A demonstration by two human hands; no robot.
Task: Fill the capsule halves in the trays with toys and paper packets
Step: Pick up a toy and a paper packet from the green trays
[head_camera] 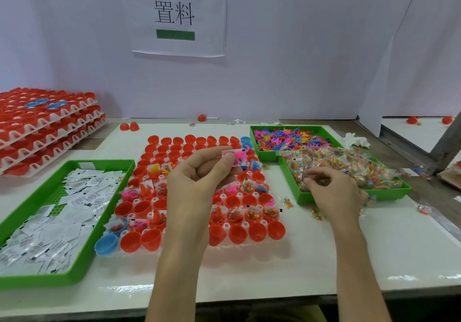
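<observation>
Left hand (199, 172) over tray (226, 226) pinches pink toy (240, 157), right hand (335, 190) pinches bead packet (302, 184), three green bins (104, 163) flank tray

Our white table (324, 259) bears a capsule tray (226, 226) at its middle, a green packet tray (82, 259) along the left edge, a toy tray (257, 144) and a bead-bag tray (349, 196) rightward, and a tray stack (50, 132) in the far-left corner.

Capsule tray (225, 227) between 2 bins (74, 275)

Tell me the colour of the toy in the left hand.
Pink; the toy pinched in the left hand shows best in the head view.
</observation>
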